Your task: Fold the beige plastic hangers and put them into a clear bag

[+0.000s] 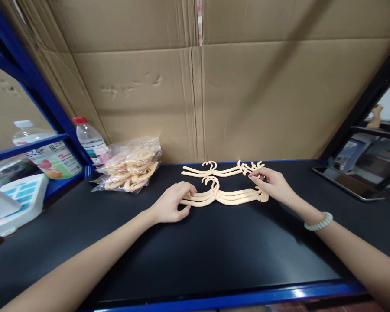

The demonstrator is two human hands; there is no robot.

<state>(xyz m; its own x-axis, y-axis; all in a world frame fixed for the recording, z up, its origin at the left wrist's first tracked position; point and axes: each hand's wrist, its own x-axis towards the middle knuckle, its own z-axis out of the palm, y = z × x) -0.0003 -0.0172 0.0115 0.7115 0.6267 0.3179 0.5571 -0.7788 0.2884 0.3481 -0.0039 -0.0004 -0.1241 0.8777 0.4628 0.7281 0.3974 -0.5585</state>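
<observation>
We've got our left hand curled w/ fingers closed on the left end of a stack of cream hangers lying flat mid-tabletop. Right hand pinches the stack's right end, fingers partly bent. A second group of hangers lies just behind, near the cardboard wall. Bagged hangers & a water bottle sit at far left.
</observation>
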